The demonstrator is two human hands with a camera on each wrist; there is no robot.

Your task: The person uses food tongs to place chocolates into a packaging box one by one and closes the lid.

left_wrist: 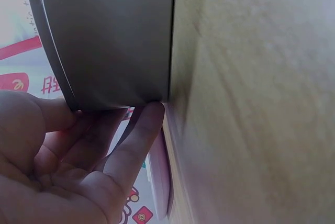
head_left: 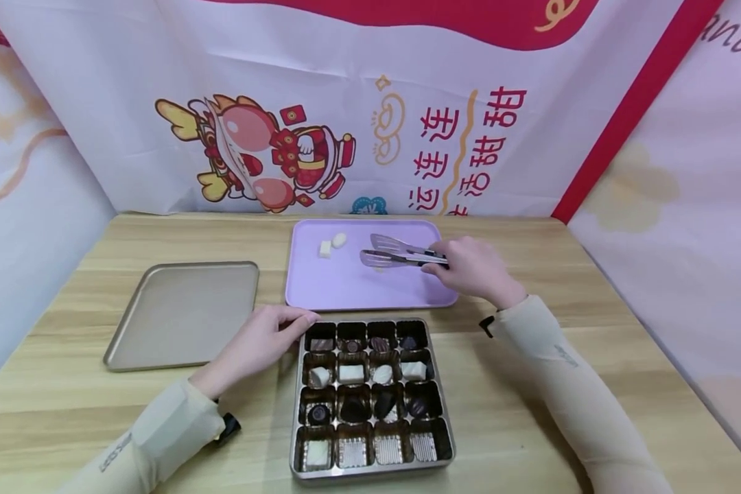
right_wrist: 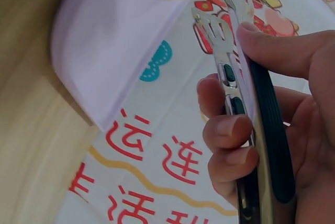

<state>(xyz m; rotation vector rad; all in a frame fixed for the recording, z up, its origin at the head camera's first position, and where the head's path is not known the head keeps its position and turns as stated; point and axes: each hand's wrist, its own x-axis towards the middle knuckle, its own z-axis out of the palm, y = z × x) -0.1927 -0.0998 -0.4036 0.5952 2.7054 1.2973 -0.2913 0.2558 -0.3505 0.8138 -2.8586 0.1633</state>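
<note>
My left hand [head_left: 272, 334] grips the far left corner of a metal chocolate box [head_left: 373, 473]. In the left wrist view its thumb lies at the rim and a finger [left_wrist: 138, 140] at the lower edge of the box wall [left_wrist: 110, 41]. Dark and white chocolates [head_left: 351, 374] sit in the box's compartments; the nearest row has one white chocolate [head_left: 316, 454] at its left and three bare ridged compartments. My right hand [head_left: 478, 269] holds slotted tongs [head_left: 401, 257] over a purple tray [head_left: 346, 291], jaws apart. Left of them lie two white chocolates [head_left: 339, 240]; a small pale bit lies below the tongs.
A gold-brown square baking tray [head_left: 185, 319] lies on the wooden table [head_left: 531, 425], left of the box. A printed cloth [head_left: 321, 62] hangs behind the table, and more printed cloth [head_left: 685, 226] stands along the right side.
</note>
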